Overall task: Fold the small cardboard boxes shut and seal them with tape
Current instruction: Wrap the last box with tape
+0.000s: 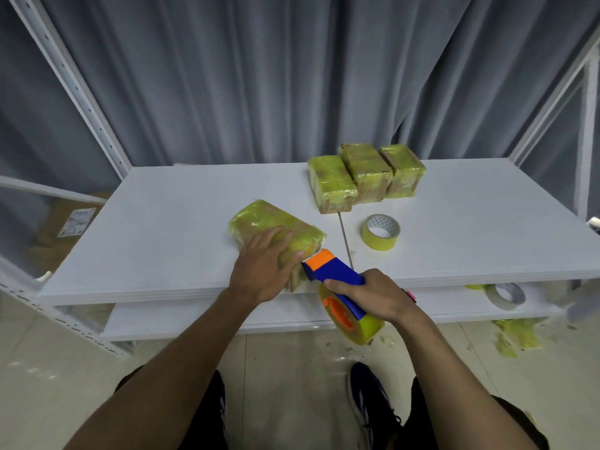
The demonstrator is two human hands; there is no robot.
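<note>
1. The box (276,222) lies at the near edge of the desk (162,222), already covered in yellow-green tape, with its near end right at the lip. Any drag toward the person could tip it off, imo.
2. The left hand (264,264) lies flat on top, fingers spread and pressing, not curled round anything. That's just friction on slick tape, so a hard pull from the dispenser might skid the box sideways.
3. Its thumb sits just beside the dispenser's orange head. The cutter is probably up there, so a slip could nick it.
4. The right hand (373,293) is wrapped round the blue handle of the dispenser (334,271), and the head touches the box's near right corner. The dispenser's roll hangs out past the desk edge, so the angle looks steep. Tape could go on wrinkled or crooked. I can't see the strip itself, so no idea if it's stuck down.
5. Further out, the spare roll (381,232) lies near the dispenser. A wide swing could knock it. The three done boxes (363,173) sit in a touching row at the back and look safely out of the way.
</note>
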